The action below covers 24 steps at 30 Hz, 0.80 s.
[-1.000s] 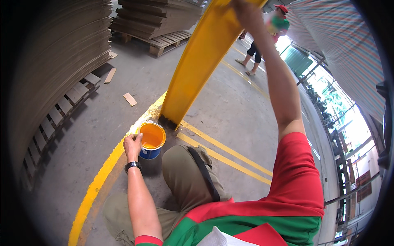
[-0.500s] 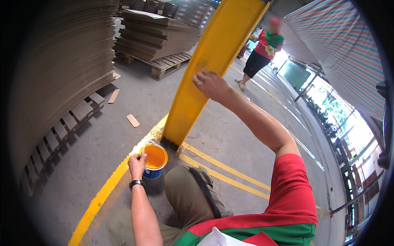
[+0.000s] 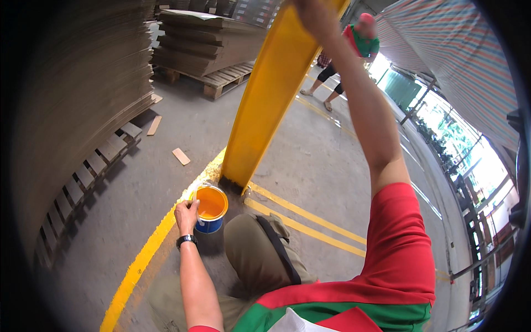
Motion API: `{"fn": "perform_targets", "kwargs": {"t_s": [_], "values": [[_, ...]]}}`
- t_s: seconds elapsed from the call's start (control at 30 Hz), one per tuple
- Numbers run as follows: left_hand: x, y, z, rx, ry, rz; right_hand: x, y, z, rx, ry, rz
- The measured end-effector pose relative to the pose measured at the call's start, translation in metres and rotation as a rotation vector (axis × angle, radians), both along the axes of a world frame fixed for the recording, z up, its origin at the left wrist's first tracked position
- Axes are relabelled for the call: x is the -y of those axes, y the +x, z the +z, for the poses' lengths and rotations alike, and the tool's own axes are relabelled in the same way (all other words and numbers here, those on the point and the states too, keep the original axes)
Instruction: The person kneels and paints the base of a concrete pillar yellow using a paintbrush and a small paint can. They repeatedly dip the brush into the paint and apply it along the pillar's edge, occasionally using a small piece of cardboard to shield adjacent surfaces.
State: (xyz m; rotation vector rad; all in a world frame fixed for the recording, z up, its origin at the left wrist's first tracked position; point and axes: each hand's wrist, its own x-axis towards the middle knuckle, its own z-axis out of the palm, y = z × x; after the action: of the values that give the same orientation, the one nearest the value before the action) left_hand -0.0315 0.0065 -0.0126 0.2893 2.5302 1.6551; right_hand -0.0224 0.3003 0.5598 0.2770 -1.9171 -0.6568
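My left hand [image 3: 187, 216], with a dark watch at its wrist, is closed on the left rim of a blue paint can [image 3: 209, 226]. Inside the can is orange-yellow paint [image 3: 211, 201], and the can stands on the floor at the foot of a yellow steel post [image 3: 264, 99]. High on the post, at the picture's top edge, my right hand [image 3: 315, 16] is smeared by motion. Its fingers are partly cut off, so whatever they hold cannot be made out. My bent knee [image 3: 249, 249] is just right of the can.
Tall cardboard stacks on wooden pallets [image 3: 99, 160] stand at left, with another stack [image 3: 204, 41] behind. Two small wood pieces [image 3: 181, 156] lie on the floor. Yellow lines [image 3: 310, 224] run from the post. Another person [image 3: 359, 41] stands beyond it, under a striped sheet [image 3: 448, 61].
My right hand has gone up along the post, from its middle to the top of the picture. My left hand stays at the can. The other person has shifted and leans forward.
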Motion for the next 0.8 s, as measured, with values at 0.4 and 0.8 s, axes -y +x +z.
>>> {"fn": "perform_targets", "kwargs": {"t_s": [0.4, 0.8], "values": [[0.000, 0.004, 0.009, 0.011, 0.018, -0.001, -0.025, -0.018, -0.180, 0.322, 0.427, -0.136], [0.002, 0.008, 0.017, 0.097, -0.018, 0.003, 0.006, -0.020, -0.393, 0.762, -0.303, 0.044]]}}
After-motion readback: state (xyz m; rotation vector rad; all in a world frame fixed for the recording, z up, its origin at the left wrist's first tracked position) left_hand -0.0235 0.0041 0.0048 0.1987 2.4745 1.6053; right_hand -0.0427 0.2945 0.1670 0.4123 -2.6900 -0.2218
